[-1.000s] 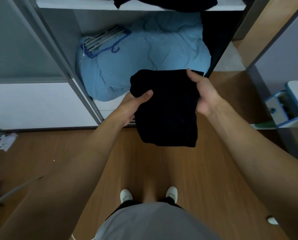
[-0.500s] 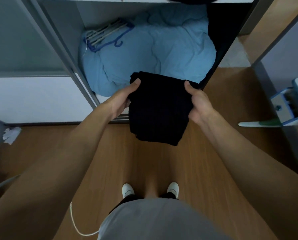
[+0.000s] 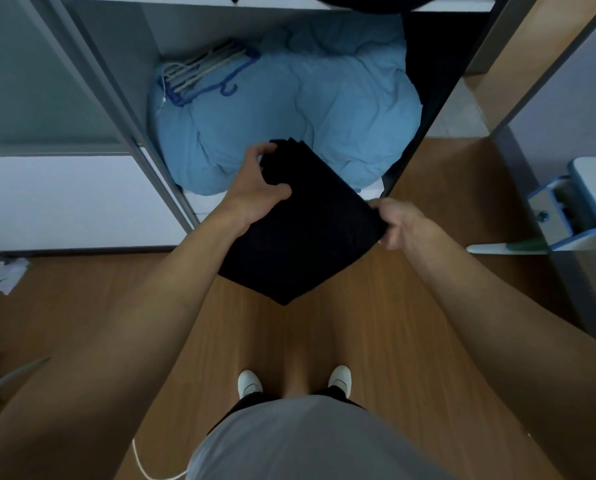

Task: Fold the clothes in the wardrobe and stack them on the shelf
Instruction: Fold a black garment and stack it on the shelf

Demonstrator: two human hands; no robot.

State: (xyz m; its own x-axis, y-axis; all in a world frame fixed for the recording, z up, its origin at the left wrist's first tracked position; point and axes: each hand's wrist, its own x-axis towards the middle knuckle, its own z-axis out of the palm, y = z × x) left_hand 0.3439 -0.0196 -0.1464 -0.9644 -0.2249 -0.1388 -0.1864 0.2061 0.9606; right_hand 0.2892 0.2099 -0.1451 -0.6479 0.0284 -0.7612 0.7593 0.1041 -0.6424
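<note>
Black folded garment point(image 3: 303, 233) hung before the open wardrobe point(image 3: 116, 98), above the blue quilt point(image 3: 289, 112), my left hand point(image 3: 255, 194) gripping its top corner and my right hand point(image 3: 397, 223) pinching its right edge. I judged it best to keep the layers squared and lift it flat to the shelf point(image 3: 151, 0). No label or writing was readable.

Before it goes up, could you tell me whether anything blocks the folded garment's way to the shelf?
Nothing visible does: the black garment is held before the open wardrobe; the shelf above already bears dark clothes.
</note>
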